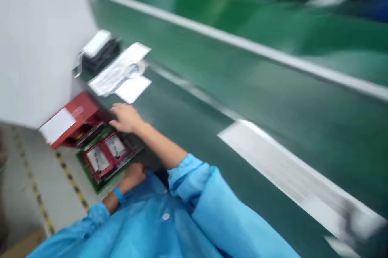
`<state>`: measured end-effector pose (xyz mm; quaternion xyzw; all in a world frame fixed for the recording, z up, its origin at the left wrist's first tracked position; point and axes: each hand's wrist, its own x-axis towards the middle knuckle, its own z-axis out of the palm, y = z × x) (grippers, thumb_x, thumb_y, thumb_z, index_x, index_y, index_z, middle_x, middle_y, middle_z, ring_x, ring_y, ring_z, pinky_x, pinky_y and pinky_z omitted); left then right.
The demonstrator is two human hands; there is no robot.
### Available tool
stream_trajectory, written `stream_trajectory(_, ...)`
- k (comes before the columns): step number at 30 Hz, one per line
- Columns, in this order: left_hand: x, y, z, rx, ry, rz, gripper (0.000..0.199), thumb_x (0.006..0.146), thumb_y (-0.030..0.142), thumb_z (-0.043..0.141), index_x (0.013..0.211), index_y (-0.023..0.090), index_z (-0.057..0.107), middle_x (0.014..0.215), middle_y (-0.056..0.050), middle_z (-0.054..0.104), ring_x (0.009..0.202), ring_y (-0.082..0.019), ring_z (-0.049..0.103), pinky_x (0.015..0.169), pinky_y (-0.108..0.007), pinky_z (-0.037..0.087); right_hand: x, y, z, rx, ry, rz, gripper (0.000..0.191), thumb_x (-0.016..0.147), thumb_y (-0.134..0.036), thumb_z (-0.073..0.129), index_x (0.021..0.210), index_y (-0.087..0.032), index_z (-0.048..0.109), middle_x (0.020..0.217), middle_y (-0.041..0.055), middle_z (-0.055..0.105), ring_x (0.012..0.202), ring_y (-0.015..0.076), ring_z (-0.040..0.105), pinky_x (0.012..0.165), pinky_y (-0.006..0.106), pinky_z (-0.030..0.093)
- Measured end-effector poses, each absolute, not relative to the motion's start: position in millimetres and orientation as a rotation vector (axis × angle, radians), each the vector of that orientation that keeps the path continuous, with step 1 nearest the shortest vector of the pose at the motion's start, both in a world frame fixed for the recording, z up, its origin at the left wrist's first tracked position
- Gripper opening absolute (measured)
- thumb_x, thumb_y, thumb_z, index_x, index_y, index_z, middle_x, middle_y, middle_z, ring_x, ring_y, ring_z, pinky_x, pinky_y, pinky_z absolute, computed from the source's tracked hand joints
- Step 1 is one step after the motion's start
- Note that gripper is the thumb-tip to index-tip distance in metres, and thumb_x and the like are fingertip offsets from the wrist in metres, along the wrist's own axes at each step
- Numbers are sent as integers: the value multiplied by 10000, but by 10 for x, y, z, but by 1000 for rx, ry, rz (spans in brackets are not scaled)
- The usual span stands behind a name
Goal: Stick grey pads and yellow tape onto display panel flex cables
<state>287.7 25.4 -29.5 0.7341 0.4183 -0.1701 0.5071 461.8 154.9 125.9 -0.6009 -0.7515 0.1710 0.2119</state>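
Observation:
A green circuit board [97, 188] with two red-framed modules and white labels lies tilted at the left. Along its lower right edge is my left hand [135, 174], wearing a blue wristband, its fingers curled in. What those fingers hold is hidden. My right hand [125, 118] reaches over the bench edge near the board's upper corner, fingers stretched and slightly apart; contact with anything is unclear. A red box [83, 108] with a white label stands against the board's far side, its opening facing the board. Motion blur softens the picture.
The green bench [188, 108] runs to the right. White sheets [131, 88] and a tape roll [136, 70] lie beyond my right hand, beside a dark device with a white top [100, 50]. A long pale strip [285, 165] lies at right. A white panel [45, 40] blocks the upper left.

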Motion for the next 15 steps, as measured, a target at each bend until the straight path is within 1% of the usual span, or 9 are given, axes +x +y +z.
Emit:
stream_trajectory(2, 3068, 428, -85, 2005, 843, -585, 300, 1004, 442, 676, 1128, 170, 695, 1154, -49, 692, 1098, -251, 680, 974, -413, 573, 4912, 1131, 1427, -1712, -2057, 390, 395, 995, -453, 674, 1308, -214, 645, 1270, 64, 678, 1178, 222, 624, 1003, 346, 486)
stream_trajectory(3, 3194, 510, 14, 2101, 727, -663, 286, 1014, 423, 666, 1084, 148, 692, 1097, -62, 705, 1045, -214, 687, 973, -436, 573, 5085, 878, 1481, -1755, -2015, 344, 363, 1016, -474, 647, 1286, -232, 657, 1235, 37, 693, 1147, 209, 640, 973, 334, 491)
stream_trajectory(6, 3596, 588, 369, 2292, 367, -810, 187, 1016, 280, 619, 927, 149, 718, 917, -43, 736, 909, -198, 707, 930, -399, 553, 5628, -174, 1563, -1875, -1509, 204, 270, 1031, -414, 630, 1178, -197, 695, 1166, 40, 722, 1054, 205, 680, 885, 317, 488)
stream_trajectory(7, 3711, 555, 511, 2328, 263, -829, 186, 1003, 230, 592, 901, 163, 732, 897, -42, 750, 889, -204, 713, 909, -373, 539, 5794, -609, 1563, -1924, -1243, 154, 211, 1016, -375, 633, 1088, -193, 711, 1076, 31, 735, 967, 194, 689, 832, 304, 482)
stream_trajectory(8, 3813, 503, 661, 2354, 174, -834, 204, 987, 196, 564, 904, 178, 750, 909, -45, 767, 893, -211, 719, 892, -350, 524, 5948, -1058, 1547, -1986, -968, 104, 181, 995, -345, 630, 966, -187, 715, 946, 25, 731, 865, 189, 683, 770, 299, 468)
stream_trajectory(9, 3905, 443, 811, 2374, 100, -827, 229, 975, 184, 543, 933, 195, 767, 948, -46, 784, 915, -218, 727, 880, -332, 509, 6091, -1499, 1515, -2060, -696, 50, 208, 978, -331, 619, 861, -180, 703, 848, 28, 713, 779, 189, 663, 724, 301, 451)
stream_trajectory(10, 3992, 382, 958, 2388, 34, -815, 253, 971, 191, 528, 976, 210, 780, 998, -44, 795, 946, -224, 733, 875, -319, 499, 6222, -1913, 1473, -2152, -422, -32, 228, 959, -330, 616, 811, -177, 698, 789, 33, 695, 730, 193, 644, 694, 306, 433)
stream_trajectory(12, 4170, 270, 1220, 2392, -103, -789, 275, 975, 218, 527, 1059, 230, 789, 1086, -33, 801, 1009, -230, 738, 889, -303, 487, 6446, -2597, 1377, -2334, -19, -63, 180, 901, -341, 672, 835, -186, 735, 796, 43, 704, 761, 221, 653, 707, 319, 425)
stream_trajectory(15, 4497, 104, 1483, 2352, -309, -730, 268, 986, 231, 544, 1095, 248, 788, 1125, 0, 800, 1033, -201, 743, 911, -266, 481, 6678, -3156, 1273, -2601, 232, 126, 196, 865, -404, 709, 847, -215, 759, 858, 58, 723, 800, 262, 649, 710, 346, 425)
